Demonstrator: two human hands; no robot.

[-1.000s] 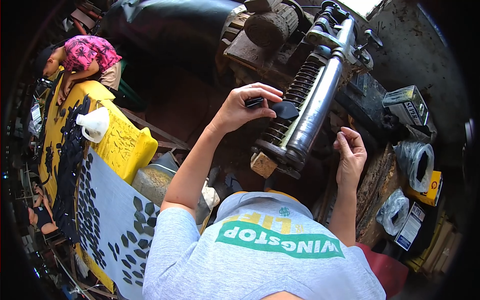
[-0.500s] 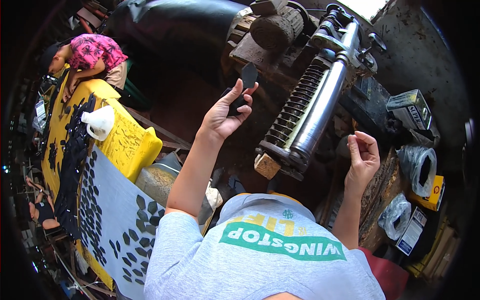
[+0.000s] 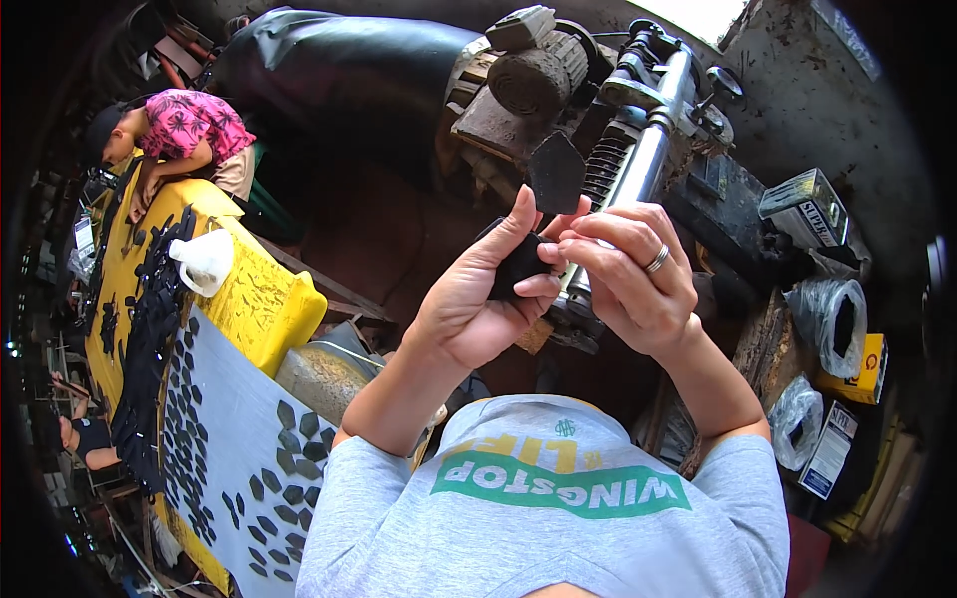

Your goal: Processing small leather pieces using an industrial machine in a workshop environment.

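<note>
Closest in, both hands are up in front of the grey shirt. The left hand (image 3: 478,299) is wrapped around a small stack of black pieces (image 3: 518,267), thumb pressing on top so the stack stays squared up. The right hand (image 3: 633,274), ring on one finger, pinches a single flat black piece (image 3: 555,171) at its lower edge and holds it upright just above the stack, looks like that's so one piece comes away from the rest cleanly.

Right behind the hands sits the machine, with a shiny steel roller (image 3: 638,169) and a motor (image 3: 528,80) on top.

Off to the left, loads more black cutouts lie spread in rows on a grey sheet (image 3: 234,439) and a yellow board (image 3: 264,294), with a white jug (image 3: 204,259) standing on the yellow one. On the right are clear plastic bags (image 3: 832,324) holding something dark, hard to say what, plus a few cardboard boxes (image 3: 807,204). Further back, another person (image 3: 184,135) in a pink shirt bends over the yellow board.
</note>
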